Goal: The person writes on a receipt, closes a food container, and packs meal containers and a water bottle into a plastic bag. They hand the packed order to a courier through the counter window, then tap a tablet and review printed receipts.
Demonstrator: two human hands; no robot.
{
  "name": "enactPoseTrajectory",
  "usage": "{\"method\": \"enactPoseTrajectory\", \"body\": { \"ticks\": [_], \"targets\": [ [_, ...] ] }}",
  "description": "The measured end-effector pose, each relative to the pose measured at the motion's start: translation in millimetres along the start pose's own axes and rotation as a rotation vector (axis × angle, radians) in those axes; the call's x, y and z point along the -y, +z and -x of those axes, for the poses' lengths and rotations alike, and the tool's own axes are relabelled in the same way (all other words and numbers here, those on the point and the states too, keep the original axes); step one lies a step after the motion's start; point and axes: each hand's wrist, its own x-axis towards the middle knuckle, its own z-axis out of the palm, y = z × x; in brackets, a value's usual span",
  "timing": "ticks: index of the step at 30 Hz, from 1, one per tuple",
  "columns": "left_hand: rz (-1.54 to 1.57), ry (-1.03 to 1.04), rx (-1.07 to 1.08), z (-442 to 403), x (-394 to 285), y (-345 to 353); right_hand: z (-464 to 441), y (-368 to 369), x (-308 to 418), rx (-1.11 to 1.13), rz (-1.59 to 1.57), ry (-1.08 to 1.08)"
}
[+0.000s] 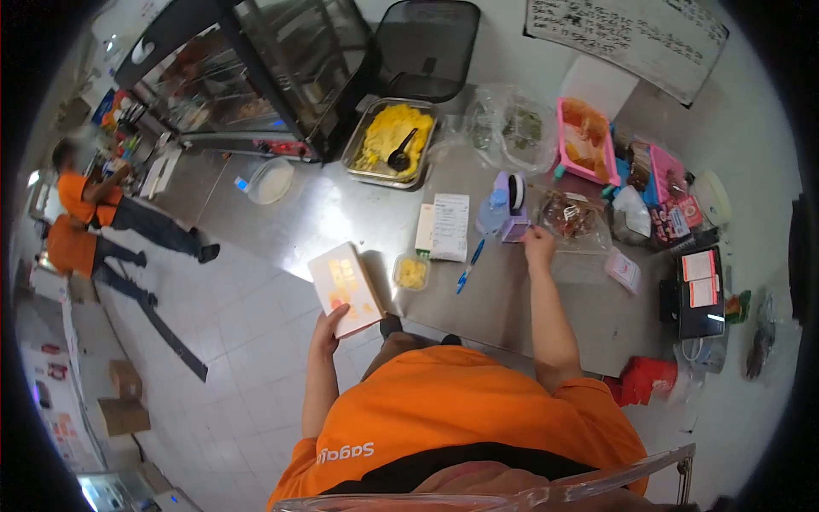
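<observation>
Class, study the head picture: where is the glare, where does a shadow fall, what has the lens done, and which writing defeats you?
Head view: glare whitens the table left of the yellow tub; head view: a shadow darkens it just right of the box; head view: wide-lens distortion, with black corners; head view: writing on the whiteboard is mostly too small to read.

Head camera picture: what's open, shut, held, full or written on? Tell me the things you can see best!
Left hand: gripping the printed box
Printed box: held, looks shut
Right hand: at the purple tape dispenser; grip unclear
Purple tape dispenser: standing on the table
Clear tray: uncovered, holding yellow food and a black spoon
Small tub: holding yellow pieces; lid unclear
Blue pen: lying down
Whiteboard: written on
</observation>
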Motion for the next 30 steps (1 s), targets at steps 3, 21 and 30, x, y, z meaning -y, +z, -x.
{"method": "enactPoseTrajectory", "body": {
  "ticks": [3,21,30],
  "targets": [
    [0.079,-0.007,0.089,34,-13,26,16,-26,45,0.189,-0.206,0.164],
    [0.311,-0.055,0.447,43,-57,70,91,-16,265,1.327,-0.177,-0.145],
    [0.553,-0.245,0.632,-5,-50,74,135,75,234,1.111,-0.795,0.102]
  ]
}}
